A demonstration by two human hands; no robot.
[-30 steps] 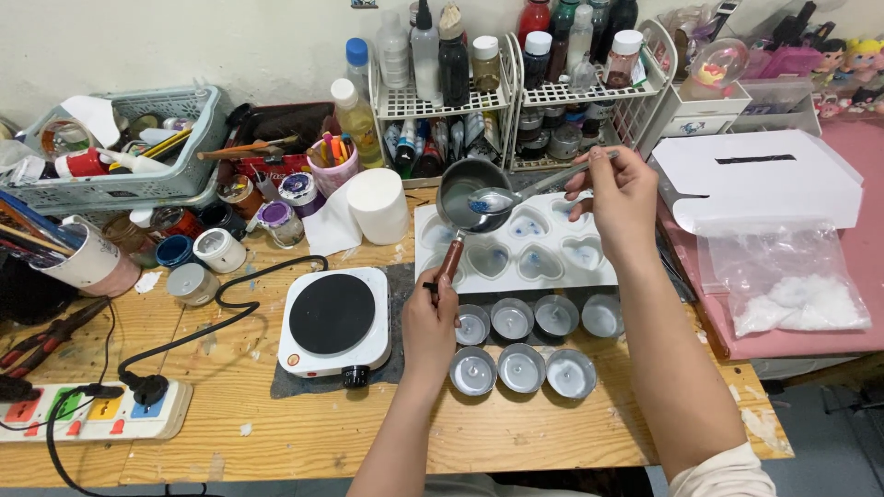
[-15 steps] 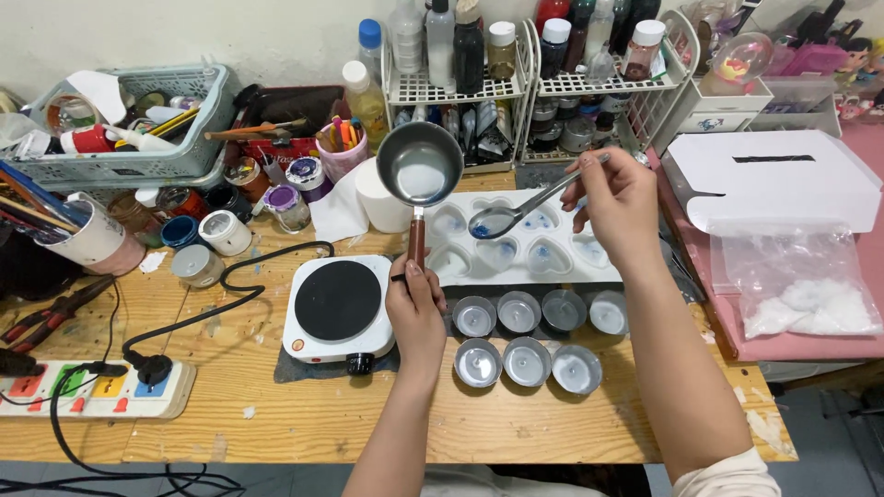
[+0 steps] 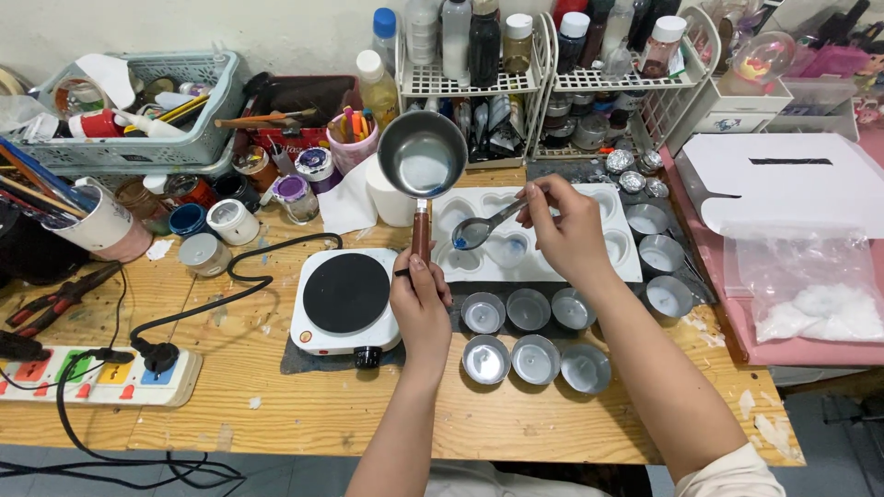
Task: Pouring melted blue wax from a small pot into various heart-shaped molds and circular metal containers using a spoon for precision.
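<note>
- Head view: my left hand (image 3: 419, 308) grips the wooden handle of a small steel saucepan (image 3: 423, 155), held up just beyond it over the tabletop (image 3: 276, 414).
- My right hand (image 3: 566, 230) pinches a metal spoon (image 3: 481, 232) over the white mould tray (image 3: 552, 262).
- I judge the pan light, rigid, likely hot: hold only the handle.
- Near my hands: six round tins (image 3: 529, 336), one hotplate (image 3: 345, 299).

left hand (image 3: 419, 299) grips saucepan (image 3: 423, 154) | right hand (image 3: 566, 230) holds spoon (image 3: 477, 232)
</note>
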